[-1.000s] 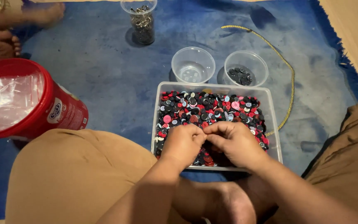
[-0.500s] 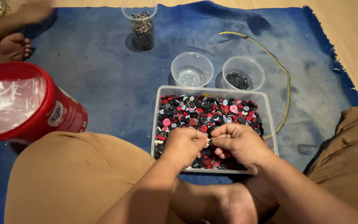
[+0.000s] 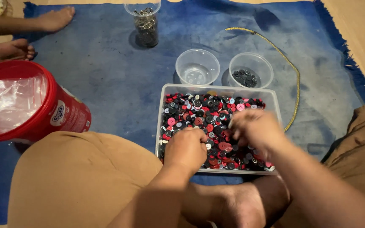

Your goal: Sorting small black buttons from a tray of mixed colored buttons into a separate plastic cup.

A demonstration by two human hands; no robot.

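Nearest, the left hand (image 3: 186,147) rests curled on the buttons (image 3: 199,114) in the tray (image 3: 275,105) on the blue mat (image 3: 106,76); whether it pinches one I cannot tell. Just right, the right hand (image 3: 254,128) is blurred above the buttons, its hold unclear. Beyond stand two cups (image 3: 197,67), one with dark buttons. Left sits a red tub (image 3: 60,114).

Home floor setup, not a workshop: blue rug (image 3: 106,84) with fringed edge on wooden floor (image 3: 360,25), person sitting barefoot, another person's bare feet (image 3: 43,21) nearby, household plastic tubs (image 3: 197,65) and red bucket (image 3: 64,114) around.
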